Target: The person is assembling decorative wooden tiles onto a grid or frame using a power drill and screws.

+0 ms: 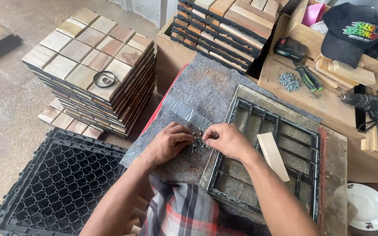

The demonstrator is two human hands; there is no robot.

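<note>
Both hands meet at centre frame over a small pile of screws (197, 140) on grey felt: the left hand (170, 142) and right hand (225, 139) each have fingers pinched together on screws, seemingly sorting them. At 3 o'clock, within reach, a black metal jig frame (241, 114) holds one wooden slat (273, 156).

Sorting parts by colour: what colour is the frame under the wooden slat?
Black, a gridded frame holding the pale wooden slat; the head view shows it.
</note>
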